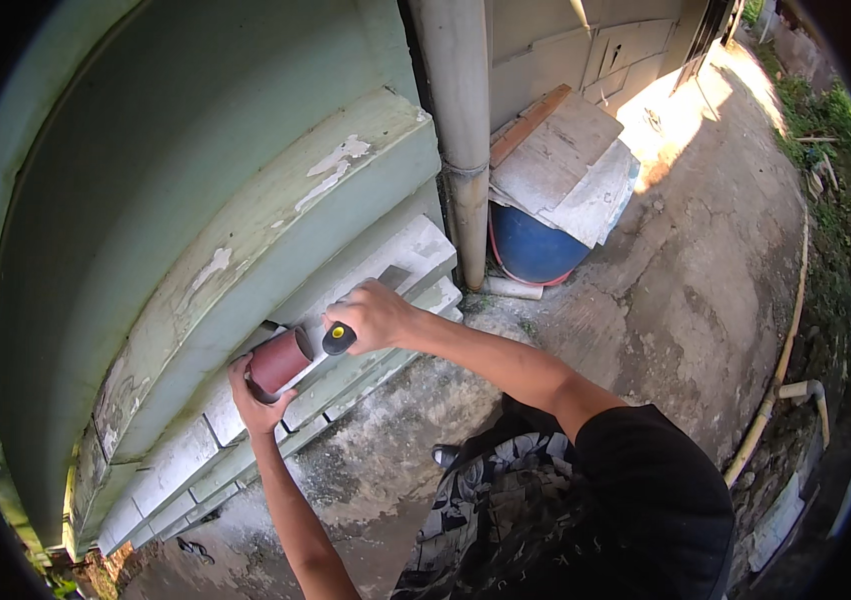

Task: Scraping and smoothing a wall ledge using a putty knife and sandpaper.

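Observation:
My left hand [255,408] grips a reddish-brown hollow roll [279,364], which looks like rolled sandpaper. Its open end faces my right hand, and it rests at the white ledge [231,410] of the stepped wall base. Closed around the black handle of a scraper [339,338], my right hand [378,314] is just right of the roll. The handle's butt has a yellow-rimmed hole and points back toward me. Beyond the knuckles, a grey flat blade [395,279] shows against the ledge. A small dark piece behind the roll is mostly hidden.
Above the ledge, a pale green moulding [276,215] has peeling paint. A vertical pipe [458,130] stands at the wall's corner. Beside it, boards [561,150] cover a blue tub [536,245]. Rough concrete ground [666,300] extends right toward a long thin pipe [784,370] and plants.

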The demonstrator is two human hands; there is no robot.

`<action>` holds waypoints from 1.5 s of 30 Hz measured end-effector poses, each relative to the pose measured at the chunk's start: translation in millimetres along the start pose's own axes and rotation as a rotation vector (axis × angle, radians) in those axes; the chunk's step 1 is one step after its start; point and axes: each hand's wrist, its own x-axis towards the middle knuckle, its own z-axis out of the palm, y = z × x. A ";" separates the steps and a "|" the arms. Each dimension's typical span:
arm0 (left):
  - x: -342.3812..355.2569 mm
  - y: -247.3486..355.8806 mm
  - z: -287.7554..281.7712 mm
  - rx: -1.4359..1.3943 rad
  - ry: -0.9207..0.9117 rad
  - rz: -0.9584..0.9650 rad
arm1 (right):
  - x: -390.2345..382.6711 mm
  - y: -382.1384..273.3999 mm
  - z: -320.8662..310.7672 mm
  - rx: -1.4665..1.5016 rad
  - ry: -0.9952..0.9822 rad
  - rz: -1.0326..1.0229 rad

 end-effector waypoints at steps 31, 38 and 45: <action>7.0 3.2 2.7 0.040 0.007 0.048 | -15.1 30.2 12.2 -0.145 -0.126 0.096; 9.8 3.3 6.1 0.060 0.002 0.068 | -23.5 40.8 11.2 -0.214 -0.129 0.058; 9.6 10.0 4.0 0.034 0.031 0.032 | -17.3 34.5 -6.7 -0.116 -0.043 0.056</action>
